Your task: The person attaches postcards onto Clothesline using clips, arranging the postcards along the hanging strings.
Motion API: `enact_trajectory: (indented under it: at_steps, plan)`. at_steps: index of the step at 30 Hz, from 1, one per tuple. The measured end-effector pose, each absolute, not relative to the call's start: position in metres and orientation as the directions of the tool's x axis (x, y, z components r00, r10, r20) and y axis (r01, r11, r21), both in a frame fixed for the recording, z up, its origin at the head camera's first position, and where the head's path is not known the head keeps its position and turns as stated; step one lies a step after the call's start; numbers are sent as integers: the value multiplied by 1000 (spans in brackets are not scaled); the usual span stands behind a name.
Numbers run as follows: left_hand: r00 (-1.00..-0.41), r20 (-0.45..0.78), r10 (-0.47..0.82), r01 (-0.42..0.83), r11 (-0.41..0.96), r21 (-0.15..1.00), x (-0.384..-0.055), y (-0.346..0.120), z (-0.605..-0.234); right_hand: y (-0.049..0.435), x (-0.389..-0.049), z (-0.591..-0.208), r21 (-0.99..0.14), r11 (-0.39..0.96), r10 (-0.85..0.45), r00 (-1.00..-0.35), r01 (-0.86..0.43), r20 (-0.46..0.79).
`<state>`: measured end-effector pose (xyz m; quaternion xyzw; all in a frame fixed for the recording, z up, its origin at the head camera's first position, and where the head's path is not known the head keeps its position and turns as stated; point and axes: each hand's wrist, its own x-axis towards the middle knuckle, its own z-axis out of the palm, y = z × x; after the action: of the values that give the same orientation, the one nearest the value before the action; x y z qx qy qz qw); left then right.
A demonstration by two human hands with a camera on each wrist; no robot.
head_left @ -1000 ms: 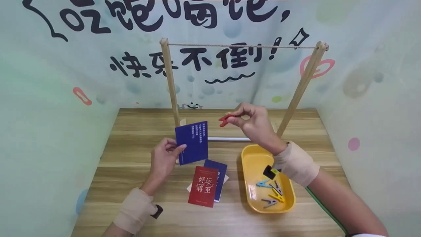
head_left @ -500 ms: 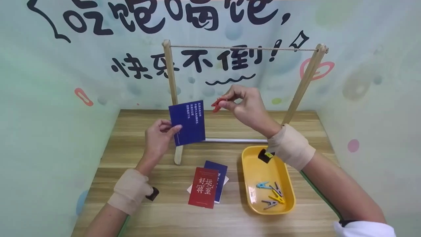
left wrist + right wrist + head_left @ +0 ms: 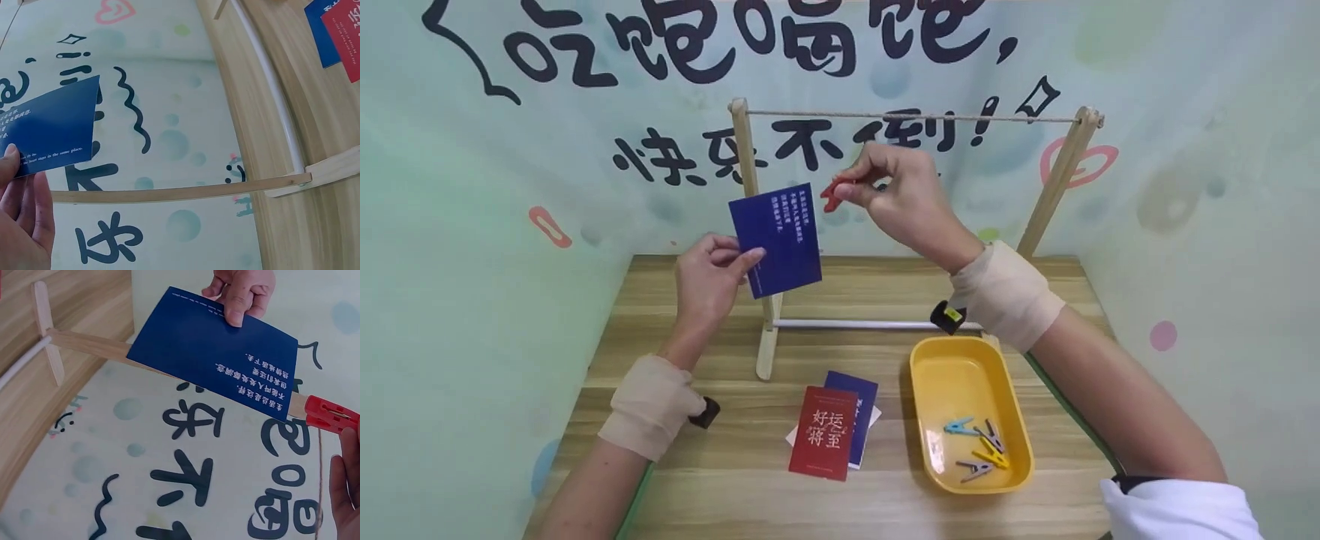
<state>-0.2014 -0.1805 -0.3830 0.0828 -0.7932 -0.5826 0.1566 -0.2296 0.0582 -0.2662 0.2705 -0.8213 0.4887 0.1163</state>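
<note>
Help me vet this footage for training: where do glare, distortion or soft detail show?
Head view: small glare patches on the yellow tray; smallest print on the held blue card too soft to read. Left wrist view: the white rod looks bowed, probably lens distortion. Right wrist view: dimmer overall, but the card's main lettering is clear.

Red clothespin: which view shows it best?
Right wrist: the red clothespin appears largest and clearest there, though it runs to the frame's edge. Head shows it small, pinched in the right hand, partly covered by fingers. Left wrist doesn't show it.
</note>
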Motion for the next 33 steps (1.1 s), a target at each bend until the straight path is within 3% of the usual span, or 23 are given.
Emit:
enact_trajectory:
  at_steps: [19,33]
  plan:
    - [-906,184,-381,97,236,967,-228,-188,-351,42,-258,-213,-712,438,-297,-836,-549,462]
    - [-890,174,-421,97,197,976,-239,-189,-346,20,-275,-205,-680,481,-263,-830,-554,491]
